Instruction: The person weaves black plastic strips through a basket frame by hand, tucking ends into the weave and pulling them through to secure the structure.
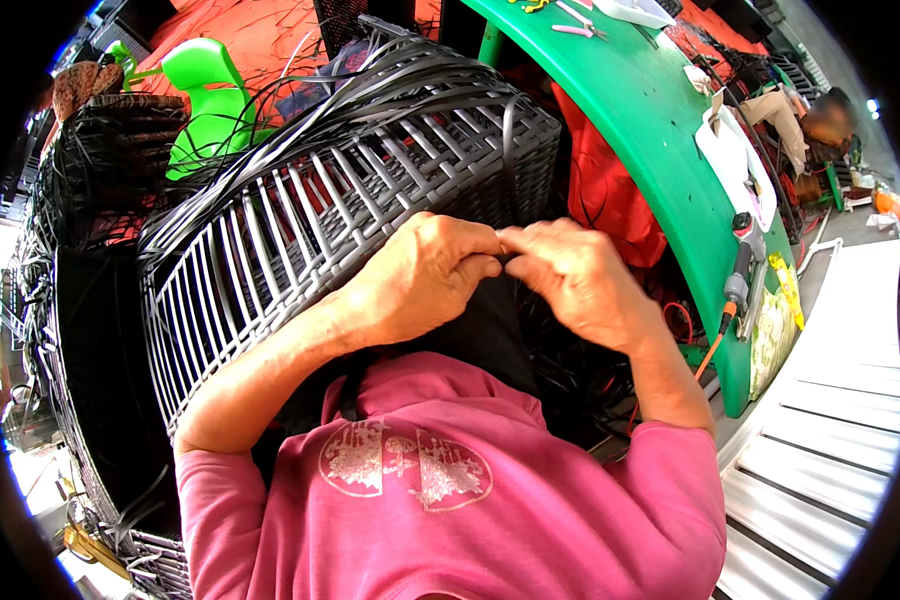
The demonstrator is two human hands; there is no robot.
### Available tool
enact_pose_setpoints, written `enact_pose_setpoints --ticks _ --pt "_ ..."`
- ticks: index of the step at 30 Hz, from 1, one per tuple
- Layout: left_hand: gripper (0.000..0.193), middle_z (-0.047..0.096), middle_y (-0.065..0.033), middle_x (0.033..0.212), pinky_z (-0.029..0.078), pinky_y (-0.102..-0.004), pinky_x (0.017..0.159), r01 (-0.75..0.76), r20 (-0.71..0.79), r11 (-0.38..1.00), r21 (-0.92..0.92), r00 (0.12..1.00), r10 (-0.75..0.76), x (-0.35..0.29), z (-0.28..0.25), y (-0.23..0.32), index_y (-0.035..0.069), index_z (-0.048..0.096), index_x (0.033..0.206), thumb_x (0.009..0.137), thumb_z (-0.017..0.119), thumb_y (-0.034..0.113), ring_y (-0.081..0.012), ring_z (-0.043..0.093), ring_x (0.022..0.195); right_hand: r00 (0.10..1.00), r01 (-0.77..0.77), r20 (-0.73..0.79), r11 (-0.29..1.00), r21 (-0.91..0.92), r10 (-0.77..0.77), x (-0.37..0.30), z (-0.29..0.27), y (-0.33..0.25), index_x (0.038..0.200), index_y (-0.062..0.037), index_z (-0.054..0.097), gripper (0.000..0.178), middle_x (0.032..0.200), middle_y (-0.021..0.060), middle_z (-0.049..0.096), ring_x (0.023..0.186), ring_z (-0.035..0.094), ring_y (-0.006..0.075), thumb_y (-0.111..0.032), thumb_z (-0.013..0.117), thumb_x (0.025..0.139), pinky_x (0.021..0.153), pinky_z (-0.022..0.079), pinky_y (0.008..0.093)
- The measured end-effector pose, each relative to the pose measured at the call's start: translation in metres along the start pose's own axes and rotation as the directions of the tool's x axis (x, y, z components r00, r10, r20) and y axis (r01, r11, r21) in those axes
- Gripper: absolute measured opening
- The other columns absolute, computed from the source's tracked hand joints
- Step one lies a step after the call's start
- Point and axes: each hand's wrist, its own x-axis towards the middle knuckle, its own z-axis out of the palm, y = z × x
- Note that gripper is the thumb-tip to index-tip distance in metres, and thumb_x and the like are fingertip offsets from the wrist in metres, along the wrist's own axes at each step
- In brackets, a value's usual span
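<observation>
My left hand (pixel 420 278) and my right hand (pixel 582 285) meet in front of my chest, fingertips touching or nearly so. Each is closed in a pinch. Anything between the fingers is too small or too hidden to name. Just beyond them lies a dark grey wicker piece (pixel 450 165) with a woven end and a side of open parallel ribs, reaching down past my left forearm. Long loose flat grey strips (pixel 370 92) are bundled across its top.
A curved green table (pixel 630 150) at the right bears pliers (pixel 573 31), a white tray (pixel 735 165) and a corded power tool (pixel 740 265). Red cloth (pixel 610 190) hangs below it. A green chair (pixel 208 95) stands far left; another person (pixel 785 120) sits far right.
</observation>
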Motion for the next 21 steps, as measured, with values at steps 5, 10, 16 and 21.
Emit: enact_pose_setpoints --ticks 5,10,16,21 --pt "0.016 0.058 -0.0066 0.062 0.044 -0.0294 0.049 0.261 0.045 0.932 -0.250 0.965 -0.258 0.014 -0.013 -0.018 -0.001 0.063 0.084 0.089 0.054 0.012 -0.0128 0.055 0.052 0.880 -0.471 0.201 0.839 0.272 0.429 0.004 -0.023 -0.001 0.092 0.0013 0.065 0.012 0.065 0.0073 0.061 0.055 0.056 0.0137 -0.007 0.062 0.085 0.053 0.046 0.0266" --pt "0.021 0.061 -0.0071 0.070 0.045 -0.0254 0.054 -0.041 -0.330 0.984 0.172 0.939 0.097 0.067 -0.034 -0.061 0.000 0.065 0.101 0.091 0.051 0.012 -0.0110 0.056 0.057 0.866 -0.419 -0.194 0.881 0.217 0.460 0.035 -0.072 0.027 0.090 -0.0004 0.069 0.013 0.069 -0.0032 0.059 0.059 0.047 0.0025 -0.011 0.068 0.083 0.055 0.039 0.0199" --pt "0.024 0.063 -0.0127 0.092 0.045 -0.0409 0.080 0.119 -0.303 0.903 0.412 0.953 0.013 0.103 -0.032 -0.065 0.010 0.069 0.099 0.087 0.059 0.027 -0.0283 0.058 0.090 0.930 -0.317 -0.237 0.940 -0.127 0.282 0.085 -0.081 0.068 0.087 0.0003 0.067 0.012 0.064 0.0030 0.059 0.055 0.048 0.0079 -0.009 0.065 0.080 0.053 0.040 0.0240" --pt "0.027 0.042 -0.0188 0.130 0.029 -0.0583 0.095 0.094 -0.352 0.804 0.587 0.924 0.149 0.106 -0.022 -0.068 0.015 0.068 0.102 0.090 0.053 0.033 -0.0422 0.033 0.123 0.945 -0.325 -0.035 0.924 -0.204 0.325 0.110 -0.080 0.086 0.082 0.0014 0.065 0.015 0.059 0.0069 0.054 0.054 0.050 0.0114 -0.012 0.064 0.077 0.052 0.039 0.0289"
